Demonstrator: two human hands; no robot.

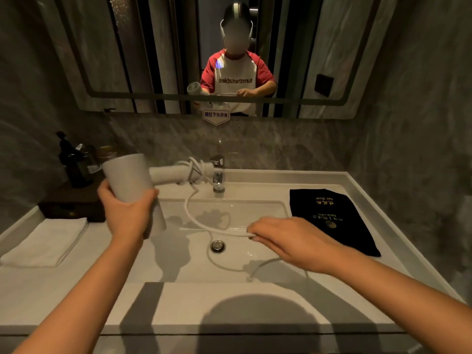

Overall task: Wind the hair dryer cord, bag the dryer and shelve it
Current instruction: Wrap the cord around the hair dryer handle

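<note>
My left hand [125, 213] grips the barrel of a white hair dryer [127, 177], held above the left side of the sink. The dryer's handle [168, 173] points right toward the tap, with a few turns of white cord [196, 167] wound around its end. The rest of the cord [194, 215] hangs in a loop over the basin. My right hand [286, 238] pinches the cord over the basin's right side, and more cord trails below it. A black drawstring bag with gold lettering [332, 218] lies flat on the counter at the right.
A white sink basin [255, 210] with a chrome tap [218, 175] and drain [217, 246] fills the middle. At left lie a folded white towel [48, 241], a dark tray [74, 205], a pump bottle [74, 164] and glasses. A mirror [293, 60] hangs behind.
</note>
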